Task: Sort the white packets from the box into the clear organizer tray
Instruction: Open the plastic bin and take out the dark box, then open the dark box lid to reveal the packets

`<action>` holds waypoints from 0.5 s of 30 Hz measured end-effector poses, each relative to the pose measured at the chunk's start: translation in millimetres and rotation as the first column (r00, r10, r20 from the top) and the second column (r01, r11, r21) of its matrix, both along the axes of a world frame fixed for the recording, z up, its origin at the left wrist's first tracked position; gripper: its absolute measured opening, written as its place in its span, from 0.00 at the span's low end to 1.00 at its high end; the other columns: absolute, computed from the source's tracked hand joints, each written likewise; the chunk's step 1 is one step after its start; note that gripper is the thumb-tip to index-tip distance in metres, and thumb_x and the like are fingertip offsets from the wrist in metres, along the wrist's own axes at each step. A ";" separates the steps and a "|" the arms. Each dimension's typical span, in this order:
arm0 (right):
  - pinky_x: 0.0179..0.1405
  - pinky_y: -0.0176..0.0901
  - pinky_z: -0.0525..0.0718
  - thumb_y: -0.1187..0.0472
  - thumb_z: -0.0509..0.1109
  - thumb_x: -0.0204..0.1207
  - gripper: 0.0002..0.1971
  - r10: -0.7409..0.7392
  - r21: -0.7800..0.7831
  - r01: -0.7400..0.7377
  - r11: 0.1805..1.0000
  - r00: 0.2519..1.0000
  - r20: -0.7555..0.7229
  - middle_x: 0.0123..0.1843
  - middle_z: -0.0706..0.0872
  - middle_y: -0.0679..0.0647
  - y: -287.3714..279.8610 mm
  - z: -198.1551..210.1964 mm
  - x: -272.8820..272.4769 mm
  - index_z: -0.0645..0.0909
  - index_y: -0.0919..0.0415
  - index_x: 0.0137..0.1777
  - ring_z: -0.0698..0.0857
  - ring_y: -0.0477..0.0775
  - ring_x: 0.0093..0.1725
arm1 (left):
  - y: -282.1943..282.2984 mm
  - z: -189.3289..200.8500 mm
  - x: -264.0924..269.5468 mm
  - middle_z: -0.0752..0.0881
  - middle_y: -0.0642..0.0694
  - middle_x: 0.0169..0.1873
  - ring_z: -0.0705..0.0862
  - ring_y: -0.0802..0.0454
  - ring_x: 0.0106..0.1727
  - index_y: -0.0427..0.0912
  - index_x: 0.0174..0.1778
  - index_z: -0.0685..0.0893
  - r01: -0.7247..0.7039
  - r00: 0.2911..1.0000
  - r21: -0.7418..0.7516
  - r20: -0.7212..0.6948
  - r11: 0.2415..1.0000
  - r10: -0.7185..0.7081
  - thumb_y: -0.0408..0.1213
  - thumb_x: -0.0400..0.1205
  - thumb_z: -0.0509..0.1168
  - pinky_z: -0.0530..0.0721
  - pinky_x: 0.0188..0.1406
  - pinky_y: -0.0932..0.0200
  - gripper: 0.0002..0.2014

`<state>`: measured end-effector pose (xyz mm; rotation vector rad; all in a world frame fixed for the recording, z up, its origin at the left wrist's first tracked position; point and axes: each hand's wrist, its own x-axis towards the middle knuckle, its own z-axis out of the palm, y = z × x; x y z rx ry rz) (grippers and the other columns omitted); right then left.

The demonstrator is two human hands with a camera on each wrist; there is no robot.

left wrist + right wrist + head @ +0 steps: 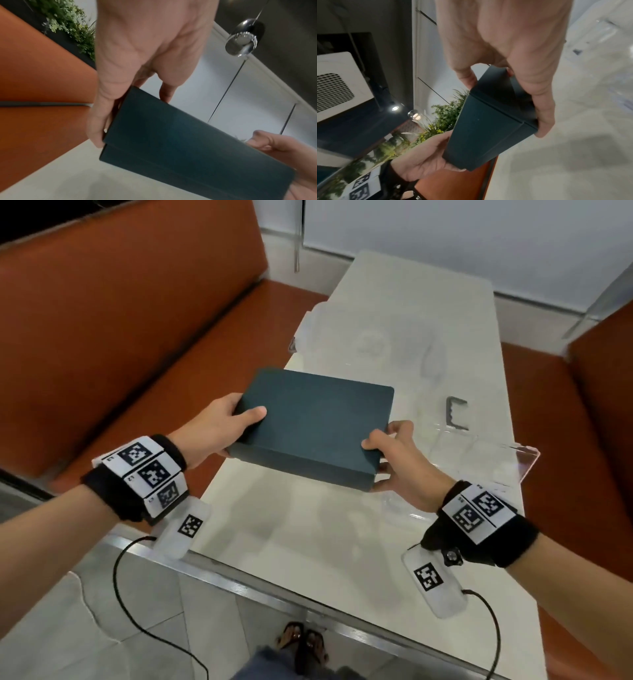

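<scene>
- Both hands, left hand (219, 424) and right hand (404, 463), grip opposite ends of the closed dark box (313, 428), held above the tabletop (294, 529).
- Clear organizer tray (486, 460) lies right; no packets visible, so sorting is unstarted.

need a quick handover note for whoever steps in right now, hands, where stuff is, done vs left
Left hand: grips the left end of the dark teal box, thumb on the lid.
Right hand: grips the box's near right corner, thumb on top.
The box is closed and held by both hands, over the near part of the white table.
Clear organizer tray: on the table to the right, just beyond the right hand. Its compartments are hard to make out; no packets are visible in it.
Done: box picked up.
Left: open the lid, take out the white packets, sort them into the tray.
</scene>
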<state>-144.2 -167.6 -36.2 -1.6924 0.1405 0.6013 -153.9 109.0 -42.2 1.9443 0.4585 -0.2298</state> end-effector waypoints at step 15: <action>0.49 0.65 0.88 0.58 0.67 0.77 0.21 0.007 -0.136 -0.053 0.989 0.949 -0.315 0.56 0.76 0.57 8.7 -58.5 -45.2 0.60 0.56 0.65 0.84 0.62 0.47 | 4.7 -60.4 -36.3 0.83 0.54 0.51 0.83 0.52 0.52 0.56 0.64 0.74 0.170 0.969 0.114 -0.199 0.979 -0.145 0.52 0.83 0.64 0.90 0.40 0.47 0.15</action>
